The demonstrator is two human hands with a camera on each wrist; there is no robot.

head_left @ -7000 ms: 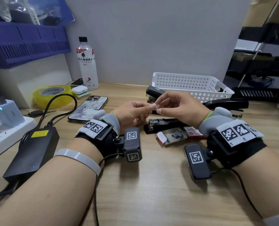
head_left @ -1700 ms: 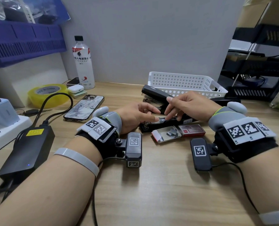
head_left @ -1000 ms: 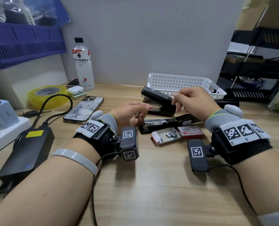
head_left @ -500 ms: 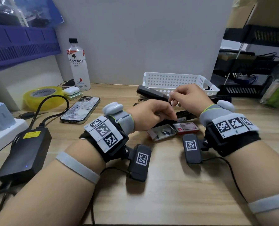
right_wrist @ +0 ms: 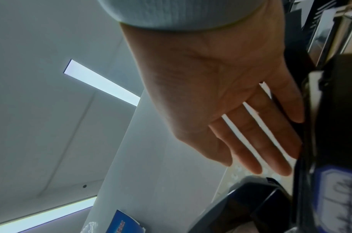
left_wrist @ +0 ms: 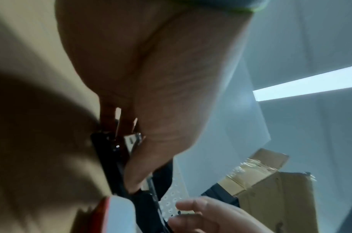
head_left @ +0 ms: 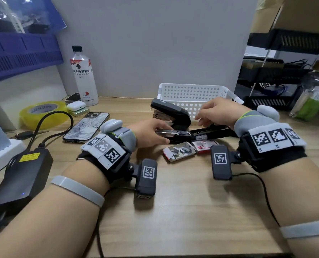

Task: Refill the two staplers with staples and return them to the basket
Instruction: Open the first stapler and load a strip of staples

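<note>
Two black staplers lie before the white basket (head_left: 192, 91). The rear stapler (head_left: 170, 112) sits shut by the basket's front wall. The near stapler (head_left: 173, 134) lies flat with its lid (head_left: 212, 131) folded back to the right and its metal magazine bare. My left hand (head_left: 160, 134) grips its front end; in the left wrist view the thumb (left_wrist: 143, 165) presses on the black body (left_wrist: 109, 165). My right hand (head_left: 205, 116) hovers over the hinge, holding nothing, its fingers (right_wrist: 257, 146) straight beside the lid (right_wrist: 320, 126). An open staple tray (head_left: 179, 151) and its red box (head_left: 205, 146) lie just in front.
On the left of the wooden desk are a phone (head_left: 86, 127), a bottle (head_left: 82, 77), yellow tape (head_left: 43, 112), an earbud case (head_left: 76, 105) and a black power adapter (head_left: 20, 175) with its cable. Black shelving (head_left: 277, 84) stands at the right.
My right hand has gone from a pinch to spread fingers and hovers lower. My left hand has slid down to the front end of the near stapler, leaving the magazine in view.
</note>
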